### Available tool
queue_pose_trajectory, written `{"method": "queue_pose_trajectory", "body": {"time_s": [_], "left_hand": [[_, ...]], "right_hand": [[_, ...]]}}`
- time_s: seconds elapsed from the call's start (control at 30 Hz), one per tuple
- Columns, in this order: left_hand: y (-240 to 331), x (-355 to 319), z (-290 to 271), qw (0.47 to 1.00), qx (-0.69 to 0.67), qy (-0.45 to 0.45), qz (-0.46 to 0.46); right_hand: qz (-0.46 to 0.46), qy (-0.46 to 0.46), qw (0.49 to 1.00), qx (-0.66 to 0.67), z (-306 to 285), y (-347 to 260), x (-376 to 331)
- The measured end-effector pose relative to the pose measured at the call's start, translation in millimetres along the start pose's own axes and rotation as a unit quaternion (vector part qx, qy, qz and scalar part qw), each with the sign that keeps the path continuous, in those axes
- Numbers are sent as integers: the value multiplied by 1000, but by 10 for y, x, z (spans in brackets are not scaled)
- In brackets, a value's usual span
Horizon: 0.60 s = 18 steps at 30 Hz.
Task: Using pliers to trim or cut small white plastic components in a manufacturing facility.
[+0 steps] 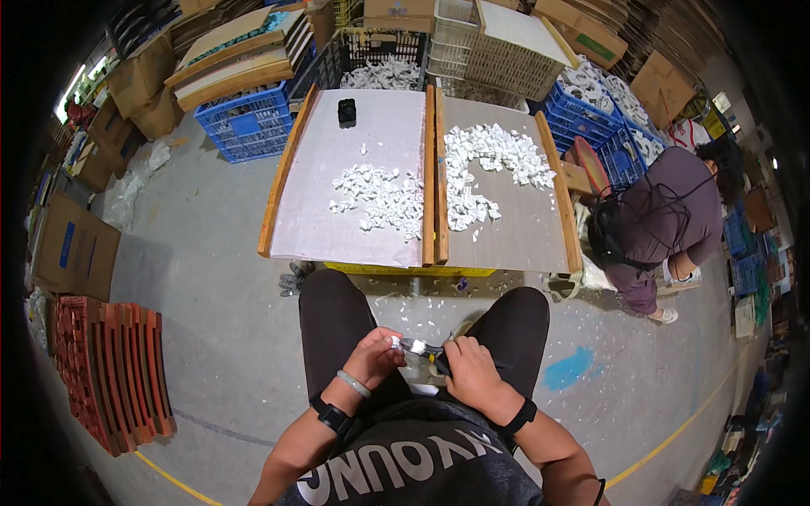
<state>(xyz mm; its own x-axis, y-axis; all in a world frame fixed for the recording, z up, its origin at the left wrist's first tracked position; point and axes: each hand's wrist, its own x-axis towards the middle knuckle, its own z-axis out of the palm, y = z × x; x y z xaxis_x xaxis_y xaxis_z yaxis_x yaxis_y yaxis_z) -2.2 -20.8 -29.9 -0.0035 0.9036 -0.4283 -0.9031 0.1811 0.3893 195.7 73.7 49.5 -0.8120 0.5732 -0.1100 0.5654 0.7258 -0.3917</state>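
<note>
Over my lap, my left hand [376, 357] pinches a small white plastic piece [396, 341] between thumb and fingertips. My right hand [473, 369] is wrapped round the dark and yellow handles of a pair of pliers [431, 352]. Their jaws point left toward the pinched piece, and something white shows at the jaws; whether they touch the piece is too small to tell. In front of my knees lie two wood-edged boards. Loose white plastic pieces [384, 201] are heaped on the left board [337, 143], and another heap [494, 156] spreads over the right board [531, 232].
A black small object [347, 112] sits on the left board. Beyond the boards stand a black crate [384, 52] and blue crates [245, 125] with stacked boards. Red stacked pallets [110, 371] are at left. Another person [662, 211] bends over at right. White scraps litter the floor.
</note>
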Motion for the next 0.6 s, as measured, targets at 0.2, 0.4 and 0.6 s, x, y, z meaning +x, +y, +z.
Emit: {"method": "queue_pose_trajectory", "body": {"time_s": [0.2,0.4,0.6], "left_hand": [[11,-5,12,1000,-3,-11,-2],[1,-8,67,999,40,29,5],[3,-2,22,999,42,6,0]], "right_hand": [[-4,8,1000,11,28,19,11],[15,-22,998,54,134,125,54],[30,-69,992,102,26,147,62]]}}
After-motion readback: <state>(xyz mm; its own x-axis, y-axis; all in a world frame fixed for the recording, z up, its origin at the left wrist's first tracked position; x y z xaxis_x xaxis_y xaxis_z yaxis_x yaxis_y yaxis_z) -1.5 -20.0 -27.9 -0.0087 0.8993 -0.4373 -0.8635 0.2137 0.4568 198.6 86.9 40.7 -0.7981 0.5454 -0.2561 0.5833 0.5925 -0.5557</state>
